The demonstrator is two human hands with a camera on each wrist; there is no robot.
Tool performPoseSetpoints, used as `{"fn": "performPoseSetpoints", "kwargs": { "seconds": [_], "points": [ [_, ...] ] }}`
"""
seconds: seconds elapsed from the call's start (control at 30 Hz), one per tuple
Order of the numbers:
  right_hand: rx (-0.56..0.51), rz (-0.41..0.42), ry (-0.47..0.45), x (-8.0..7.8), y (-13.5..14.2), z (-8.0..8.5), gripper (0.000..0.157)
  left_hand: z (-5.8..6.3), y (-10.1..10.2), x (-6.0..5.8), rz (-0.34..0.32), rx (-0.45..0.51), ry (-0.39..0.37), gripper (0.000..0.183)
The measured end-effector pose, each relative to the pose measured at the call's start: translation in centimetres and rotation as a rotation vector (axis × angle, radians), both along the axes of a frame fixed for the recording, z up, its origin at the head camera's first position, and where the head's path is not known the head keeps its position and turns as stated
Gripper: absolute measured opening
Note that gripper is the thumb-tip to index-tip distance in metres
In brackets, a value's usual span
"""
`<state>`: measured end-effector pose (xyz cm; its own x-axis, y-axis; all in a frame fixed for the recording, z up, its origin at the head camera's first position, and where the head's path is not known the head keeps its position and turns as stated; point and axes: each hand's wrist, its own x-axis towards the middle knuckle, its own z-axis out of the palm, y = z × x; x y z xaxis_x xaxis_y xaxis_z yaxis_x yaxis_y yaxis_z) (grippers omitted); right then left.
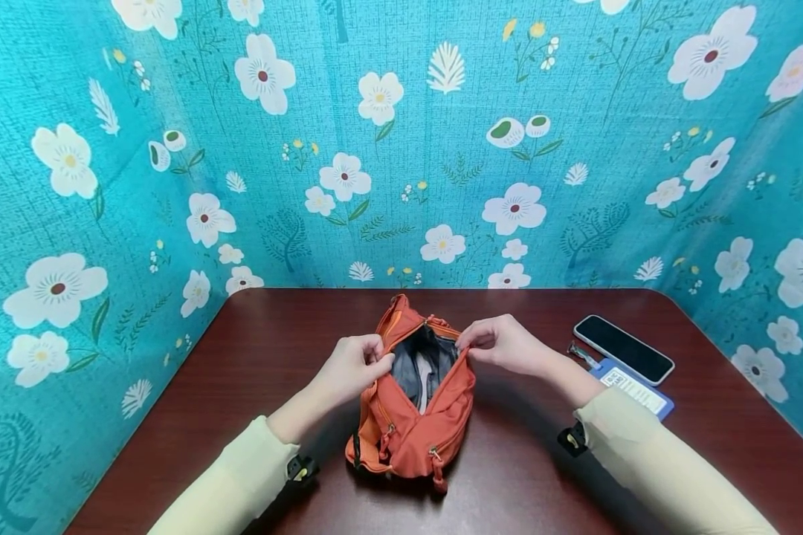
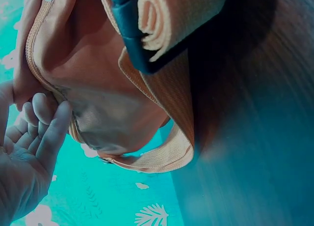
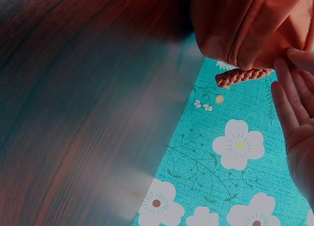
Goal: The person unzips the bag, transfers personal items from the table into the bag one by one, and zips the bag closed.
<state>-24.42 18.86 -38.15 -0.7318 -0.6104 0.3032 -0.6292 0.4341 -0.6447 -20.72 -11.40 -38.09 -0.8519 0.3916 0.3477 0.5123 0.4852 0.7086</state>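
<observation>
An orange-red zippered waist bag (image 1: 435,438) stands on the table, its top spread wide. Grey lining (image 1: 408,371) and something pale inside show through the opening. My left hand (image 1: 348,368) pinches the left edge of the opening between thumb and fingers; the left wrist view shows these fingers (image 2: 61,113) at the zipper, with a rolled strap and dark buckle (image 2: 130,39) nearby. On the opposite edge, my right hand (image 1: 505,345) pinches the fabric. In the right wrist view, a braided cord pull (image 3: 243,77) hangs off the bag near that hand.
On the right of the dark wooden table (image 1: 241,394) lies a phone (image 1: 622,348) with a dark screen. Beside it is a blue badge holder (image 1: 642,390) with a metal clip, partly behind the right forearm. Blue floral cloth (image 1: 401,148) hangs around the table's back and sides.
</observation>
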Motion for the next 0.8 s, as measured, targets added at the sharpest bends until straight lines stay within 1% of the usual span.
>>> {"fn": "performPoseSetpoints", "kwargs": {
  "seconds": [0.27,0.33,0.4,0.53,0.67,0.73,0.8],
  "points": [
    [-0.017,-0.008,-0.07,0.4,0.0,0.3,0.015,-0.1,-0.1,-0.1,-0.007,-0.013,-0.002,0.031],
    [-0.031,-0.017,-0.085,0.6,0.3,0.4,0.015,-0.1,-0.1,-0.1,-0.008,-0.022,0.001,0.03],
    [-0.044,-0.031,-0.079,0.7,0.9,0.5,0.015,-0.1,0.0,-0.1,-0.013,-0.023,0.001,0.03],
    [-0.024,-0.088,-0.022,0.7,3.1,0.7,0.017,-0.3,-0.1,-0.1,-0.021,-0.033,-0.002,0.03],
    [0.063,-0.173,0.03,0.7,6.3,0.6,0.019,-0.4,-0.2,-0.1,-0.036,-0.042,-0.007,0.03],
    [0.104,-0.228,0.025,0.7,8.1,0.5,0.018,-0.4,-0.3,-0.1,-0.042,-0.036,-0.007,0.03],
    [0.139,-0.284,-0.003,0.8,9.9,0.6,0.018,-0.3,-0.3,-0.1,-0.043,-0.03,-0.01,0.03]
  ]
}}
